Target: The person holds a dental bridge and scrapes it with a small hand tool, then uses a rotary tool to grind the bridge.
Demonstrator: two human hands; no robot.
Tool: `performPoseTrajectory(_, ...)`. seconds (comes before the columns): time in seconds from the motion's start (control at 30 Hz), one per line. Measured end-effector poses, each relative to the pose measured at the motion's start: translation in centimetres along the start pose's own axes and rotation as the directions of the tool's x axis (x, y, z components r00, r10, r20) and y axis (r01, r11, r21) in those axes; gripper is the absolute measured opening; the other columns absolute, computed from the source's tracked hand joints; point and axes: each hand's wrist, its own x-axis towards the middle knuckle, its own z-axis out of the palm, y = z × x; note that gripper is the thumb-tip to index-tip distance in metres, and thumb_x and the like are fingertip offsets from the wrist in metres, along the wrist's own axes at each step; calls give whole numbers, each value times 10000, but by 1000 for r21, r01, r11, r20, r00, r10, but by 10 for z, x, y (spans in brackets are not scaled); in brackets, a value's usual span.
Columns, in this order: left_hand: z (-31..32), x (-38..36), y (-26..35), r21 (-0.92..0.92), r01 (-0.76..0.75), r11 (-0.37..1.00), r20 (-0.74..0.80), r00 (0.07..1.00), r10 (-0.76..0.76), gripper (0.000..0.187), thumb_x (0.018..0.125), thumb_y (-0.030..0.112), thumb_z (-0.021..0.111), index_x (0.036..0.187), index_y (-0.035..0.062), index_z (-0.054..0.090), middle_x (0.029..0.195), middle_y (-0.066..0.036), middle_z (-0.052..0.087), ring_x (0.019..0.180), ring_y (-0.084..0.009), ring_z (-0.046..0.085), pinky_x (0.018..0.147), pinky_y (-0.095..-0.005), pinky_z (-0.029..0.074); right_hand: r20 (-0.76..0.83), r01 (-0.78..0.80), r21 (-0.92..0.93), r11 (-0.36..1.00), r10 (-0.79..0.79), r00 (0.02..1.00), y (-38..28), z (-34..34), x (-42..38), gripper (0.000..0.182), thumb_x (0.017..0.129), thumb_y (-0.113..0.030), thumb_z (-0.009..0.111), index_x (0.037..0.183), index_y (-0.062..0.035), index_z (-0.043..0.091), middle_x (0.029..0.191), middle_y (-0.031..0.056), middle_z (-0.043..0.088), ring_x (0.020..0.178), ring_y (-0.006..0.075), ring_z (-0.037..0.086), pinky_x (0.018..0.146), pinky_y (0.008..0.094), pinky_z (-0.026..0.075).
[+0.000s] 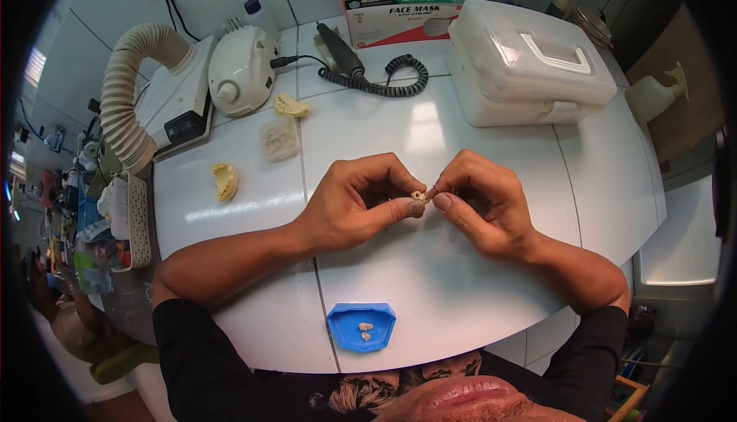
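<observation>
Over the middle of the white table, my left hand (349, 203) pinches a small cream-coloured dental piece (418, 196) with a ring-like opening between thumb and forefinger. My right hand (487, 205) is closed right beside it, thumb and fingertips pressed together at the piece's right edge. Something tiny and pinkish-brown shows at those fingertips, too small to name. Nearer my body stands a blue tray (336, 321) with a few small tooth-like pieces (365, 328) in it.
Yellowish dental casts (225, 182) and a small clear box (279, 140) lie to the left. Behind are a dental motor unit (238, 76), its handpiece (340, 49) with coiled cord, a ribbed suction hose (123, 88), mask boxes (399, 25) and a translucent case (507, 88).
</observation>
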Motion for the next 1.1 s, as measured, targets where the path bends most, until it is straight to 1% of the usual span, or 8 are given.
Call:
performPoseTrajectory(0.07, -2, 1, 5, 10, 21, 1000, 17, 1000, -21, 159, 1031, 58, 758, 1168, 5, 697, 1074, -87, 782, 1007, -117, 758, 741, -234, 584, 20, 28, -39, 999, -28, 999, -2, -2, 1, 42, 979, -27, 734, 989, 7, 712, 907, 76, 662, 713, 127, 633, 593, 277, 469)
performPoseTrajectory(0.17, -5, 1, 2, -34, 6, 999, 35, 999, -5, 181, 1056, 98, 738, 1204, 8, 685, 1109, -73, 762, 1070, -143, 758, 829, -264, 608, 17, 74, -77, 994, -73, 997, -4, -4, 4, 40, 968, -8, 739, 998, 7, 719, 890, 75, 663, 700, 133, 637, 578, 287, 475)
performPoseTrajectory(0.3, -5, 2, 5, -65, 59, 996, 9, 998, -58, 191, 1082, 121, 700, 1236, 26, 641, 1157, -81, 743, 1088, -166, 768, 750, -246, 582, -22, 97, -120, 988, -101, 995, 1, -5, 6, 86, 935, 23, 765, 1013, -2, 736, 849, 70, 660, 663, 140, 635, 546, 297, 481)
performPoseTrajectory(0.37, -5, 2, 4, -57, 56, 997, -8, 998, -57, 185, 1086, 113, 684, 1242, 36, 621, 1171, -104, 747, 1068, -183, 780, 701, -234, 571, -24, 120, -210, 970, -128, 991, 3, -7, 6, 118, 914, 35, 781, 1017, -7, 744, 836, 72, 658, 644, 148, 635, 536, 300, 484)
performPoseTrajectory(0.47, -7, 2, 6, -82, 102, 991, -29, 994, -105, 206, 1096, 129, 680, 1261, 21, 621, 1185, -62, 708, 1111, -159, 761, 745, -242, 569, -31, 129, -281, 951, -143, 989, 2, -10, 9, 145, 891, 39, 799, 1015, -14, 748, 833, 74, 656, 628, 162, 637, 531, 306, 490)
performPoseTrajectory(0.67, -5, 3, 10, -113, 176, 978, -59, 981, -183, 222, 1097, 94, 660, 1299, 23, 600, 1190, -69, 695, 1079, -144, 754, 742, -237, 561, -55, 135, -276, 952, -156, 986, 11, -6, 9, 168, 861, 38, 814, 1004, -23, 749, 846, 73, 657, 625, 181, 641, 527, 321, 488)
performPoseTrajectory(0.97, -4, 2, 10, -107, 167, 980, -62, 983, -174, 232, 1090, 71, 658, 1302, 36, 571, 1181, -67, 696, 1036, -140, 759, 706, -231, 553, -12, 142, -331, 933, -155, 988, 9, -8, 8, 174, 841, 30, 812, 992, -26, 748, 848, 86, 649, 655, 228, 652, 564, 352, 510)
performPoseTrajectory(1.1, -3, 2, 9, -117, 175, 978, -68, 981, -184, 232, 1083, 55, 661, 1295, 34, 570, 1169, -77, 703, 1035, -150, 766, 708, -232, 572, -16, 137, -325, 936, -150, 989, 9, -7, 8, 182, 838, 34, 807, 998, -27, 745, 848, 86, 638, 651, 237, 647, 565, 357, 508)
